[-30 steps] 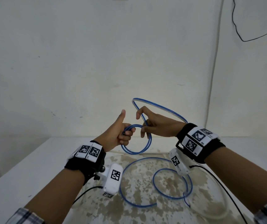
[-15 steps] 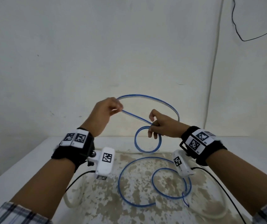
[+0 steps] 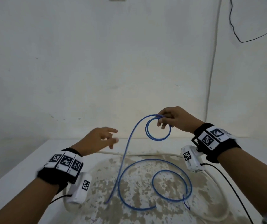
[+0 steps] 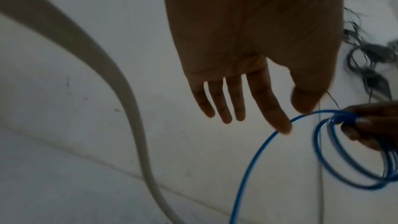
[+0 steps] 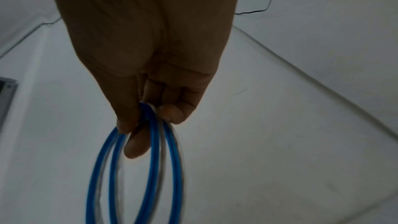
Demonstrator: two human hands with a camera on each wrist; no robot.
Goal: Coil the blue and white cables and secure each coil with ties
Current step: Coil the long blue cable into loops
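Note:
My right hand (image 3: 166,119) pinches the top of a small coil of the blue cable (image 3: 158,131), held up above the table; the right wrist view shows thumb and fingers (image 5: 168,113) closed on the blue cable loops (image 5: 155,168). From the coil the blue cable drops down to the table and lies there in two loose loops (image 3: 171,186). My left hand (image 3: 106,138) hovers to the left of the hanging strand with fingers spread and holds nothing; its index fingertip (image 4: 282,127) is close to the blue cable (image 4: 247,164). The white cable (image 3: 218,188) curves round the blue loops on the table.
The white table (image 3: 16,172) has a stained, worn patch in its middle and stands against a white wall. A thin black wire (image 3: 236,29) hangs on the wall at the upper right. Black leads run from my wrist cameras.
My left hand has let go of the blue cable and dropped away to the left, open. My right hand has risen to the right, and its coil now shows two loops.

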